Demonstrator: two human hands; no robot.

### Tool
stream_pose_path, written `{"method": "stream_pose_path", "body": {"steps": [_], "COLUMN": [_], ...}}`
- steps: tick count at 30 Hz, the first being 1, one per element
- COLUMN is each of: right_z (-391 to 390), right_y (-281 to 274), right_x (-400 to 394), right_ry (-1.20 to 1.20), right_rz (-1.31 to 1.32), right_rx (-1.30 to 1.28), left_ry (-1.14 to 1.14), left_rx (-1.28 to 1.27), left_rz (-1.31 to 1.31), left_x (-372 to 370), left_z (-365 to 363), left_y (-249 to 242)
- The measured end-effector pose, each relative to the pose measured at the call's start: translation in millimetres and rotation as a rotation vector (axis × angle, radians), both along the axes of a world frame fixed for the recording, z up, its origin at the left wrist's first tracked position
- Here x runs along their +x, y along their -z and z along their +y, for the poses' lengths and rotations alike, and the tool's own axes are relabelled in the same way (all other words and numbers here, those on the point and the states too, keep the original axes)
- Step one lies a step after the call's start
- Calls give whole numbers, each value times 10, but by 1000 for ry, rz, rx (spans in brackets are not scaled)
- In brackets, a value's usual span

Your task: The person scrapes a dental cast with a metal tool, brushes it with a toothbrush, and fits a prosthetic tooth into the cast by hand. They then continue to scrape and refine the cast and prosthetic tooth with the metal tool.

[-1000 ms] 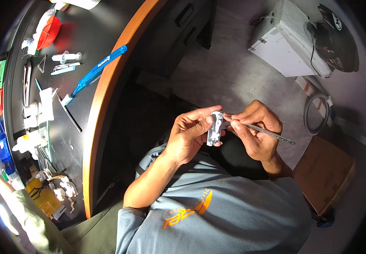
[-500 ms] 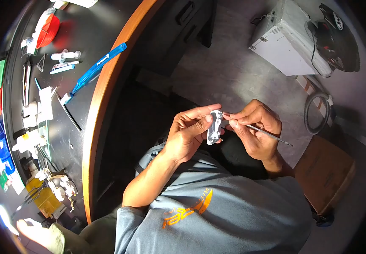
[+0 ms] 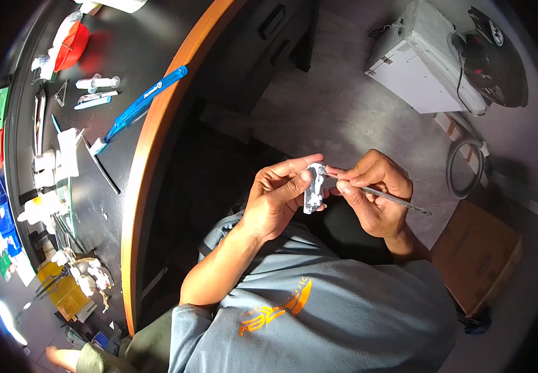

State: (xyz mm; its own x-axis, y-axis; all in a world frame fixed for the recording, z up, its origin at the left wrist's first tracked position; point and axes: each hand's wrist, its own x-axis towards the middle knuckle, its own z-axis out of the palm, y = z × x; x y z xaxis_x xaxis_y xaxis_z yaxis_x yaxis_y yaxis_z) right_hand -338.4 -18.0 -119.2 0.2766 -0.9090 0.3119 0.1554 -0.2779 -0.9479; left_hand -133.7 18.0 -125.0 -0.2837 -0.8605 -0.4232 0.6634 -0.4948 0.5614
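Between the thumb and fingers of my left hand (image 3: 272, 202), which is closed, a small whitish-grey moulded piece (image 3: 313, 194) is held upright over my lap. Its surface looks uneven, with raised white parts; I cannot make out its exact kind. My right hand (image 3: 381, 189) is closed in a pinch around a thin metal hand instrument (image 3: 399, 201). One end of the instrument points at the upper part of the piece, and fingers partly hide that tip. The other end sticks out to the lower right.
A blue toothbrush (image 3: 148, 96) lies across the wooden edge (image 3: 133, 205) of the black bench at left. Behind it are a syringe (image 3: 98, 82), a red bowl (image 3: 72, 46) and a yellow sheet (image 3: 64, 292). A person's olive sleeve (image 3: 98, 359) shows lower left; a cardboard box (image 3: 477, 255) stands right.
The instrument has turned slightly in my right hand, and both hands have barely shifted. At lower left, the other person's bare arm has moved downward and shows less.
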Motion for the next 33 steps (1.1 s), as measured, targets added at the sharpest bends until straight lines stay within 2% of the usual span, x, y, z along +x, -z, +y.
{"method": "stream_pose_path", "body": {"steps": [12, 15, 24, 33], "right_z": [-9, -6, -6, 10], "right_y": [41, 40, 38, -7], "right_x": [18, 13, 15, 25], "right_ry": [35, 23, 26, 57], "right_rz": [38, 52, 33, 31], "right_rx": [-32, -32, -16, 36], "left_ry": [-21, -23, -56, -19], "left_rx": [-59, -105, -115, -70], "left_rz": [-10, -108, -150, -42], "left_x": [-22, -13, -52, -27], "left_z": [28, 46, 54, 35], "left_y": [51, 102, 45, 74]}}
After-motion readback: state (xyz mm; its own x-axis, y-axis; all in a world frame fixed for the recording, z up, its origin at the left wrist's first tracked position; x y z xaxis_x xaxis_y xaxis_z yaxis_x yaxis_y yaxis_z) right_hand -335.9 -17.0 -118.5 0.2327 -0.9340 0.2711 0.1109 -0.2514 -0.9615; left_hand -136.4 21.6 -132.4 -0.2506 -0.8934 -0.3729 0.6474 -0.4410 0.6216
